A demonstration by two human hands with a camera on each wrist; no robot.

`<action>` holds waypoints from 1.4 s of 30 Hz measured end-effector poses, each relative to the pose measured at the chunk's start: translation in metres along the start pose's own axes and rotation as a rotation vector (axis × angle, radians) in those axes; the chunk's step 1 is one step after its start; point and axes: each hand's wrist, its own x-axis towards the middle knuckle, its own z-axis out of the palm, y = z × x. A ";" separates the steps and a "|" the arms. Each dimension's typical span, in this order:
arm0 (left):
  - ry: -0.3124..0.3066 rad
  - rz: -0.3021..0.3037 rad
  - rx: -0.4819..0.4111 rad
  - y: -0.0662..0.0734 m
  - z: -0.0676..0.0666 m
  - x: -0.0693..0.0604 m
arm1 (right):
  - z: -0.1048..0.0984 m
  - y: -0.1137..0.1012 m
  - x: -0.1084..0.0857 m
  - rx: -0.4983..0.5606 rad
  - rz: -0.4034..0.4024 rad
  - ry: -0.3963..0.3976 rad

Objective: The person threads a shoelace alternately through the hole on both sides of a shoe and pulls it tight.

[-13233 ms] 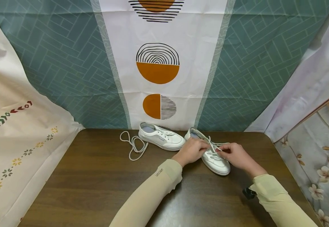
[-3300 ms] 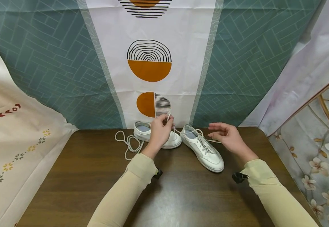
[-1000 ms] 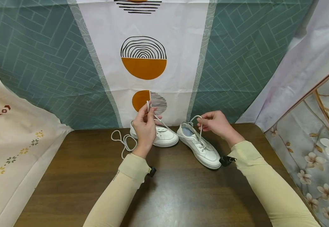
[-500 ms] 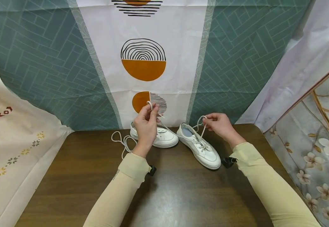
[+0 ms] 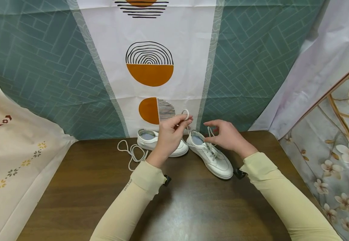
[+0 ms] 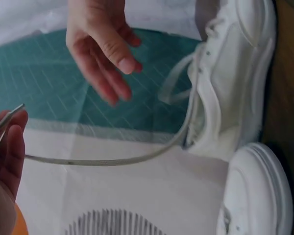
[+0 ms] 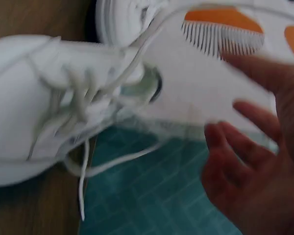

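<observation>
My left hand (image 5: pixel 169 138) pinches one end of a white shoelace (image 6: pixel 108 162), and a small loop of it stands above the fingertips. That lace runs slack to the eyelets of the right white sneaker (image 5: pixel 216 166), which is laced across its front. Near this shoe's collar hovers my right hand (image 5: pixel 226 136), its fingers apart and nothing gripped in the right wrist view. The other lace end (image 7: pixel 122 159) hangs loose from the shoe's far side. Partly behind my left hand lies the other white sneaker (image 5: pixel 179 151), with bare eyelets.
A loose white lace (image 5: pixel 133 154) lies coiled on the brown wooden table (image 5: pixel 102 187), left of the shoes. Behind the table's back edge hangs a patterned cloth (image 5: pixel 180 77). Side drapes stand at left and right.
My left hand has moved right, toward the laced shoe, still pinching its lace end. My right hand has let go of the other lace end and spread its fingers.
</observation>
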 end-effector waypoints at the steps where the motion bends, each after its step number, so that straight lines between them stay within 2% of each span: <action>1: -0.017 0.024 -0.005 0.000 0.002 0.001 | 0.002 -0.005 0.000 0.005 -0.029 -0.052; 4: -0.045 0.105 -0.016 0.004 0.005 0.003 | 0.012 -0.016 -0.001 0.091 -0.083 -0.227; 6: -0.044 0.160 -0.017 0.009 0.006 0.005 | 0.017 -0.020 0.000 0.153 -0.091 -0.302; 10: -0.036 0.241 -0.026 0.020 0.006 0.007 | 0.016 -0.014 0.002 0.259 -0.085 -0.359; 13: -0.018 0.261 -0.015 0.021 0.004 0.007 | 0.006 -0.003 0.000 0.388 -0.026 -0.372; 16: 0.013 0.225 0.008 0.013 0.001 0.004 | -0.008 0.008 -0.004 0.550 0.042 -0.397; 19: 0.062 0.128 0.068 -0.004 -0.003 -0.002 | -0.026 0.018 -0.009 0.725 0.093 -0.416; 21: 0.082 0.038 0.117 -0.016 -0.005 -0.007 | -0.038 0.026 -0.011 0.799 0.119 -0.370; 22: 0.085 -0.011 0.140 -0.023 -0.005 -0.009 | -0.043 0.029 -0.012 0.811 0.128 -0.322; 24: 0.076 -0.103 0.192 -0.034 -0.006 -0.015 | -0.050 0.035 -0.013 0.769 0.127 -0.191; 26: 0.044 -0.188 0.244 -0.044 -0.004 -0.020 | -0.053 0.039 -0.014 0.670 0.126 -0.066; 29: -0.036 -0.281 0.312 -0.054 0.001 -0.027 | -0.049 0.047 -0.013 0.480 0.137 0.049; 32: -0.122 -0.325 0.375 -0.061 0.009 -0.032 | -0.042 0.056 -0.010 0.385 0.162 0.087; 34: -0.154 -0.332 0.408 -0.063 0.014 -0.034 | -0.037 0.063 -0.008 0.358 0.176 0.101; 36: -0.161 -0.334 0.429 -0.065 0.018 -0.035 | -0.034 0.071 -0.007 0.333 0.197 0.100; 39: -0.140 -0.343 0.424 -0.066 0.024 -0.034 | -0.031 0.080 -0.007 0.265 0.232 0.090; 42: -0.140 -0.367 0.378 -0.067 0.029 -0.033 | -0.025 0.086 -0.006 0.211 0.262 0.109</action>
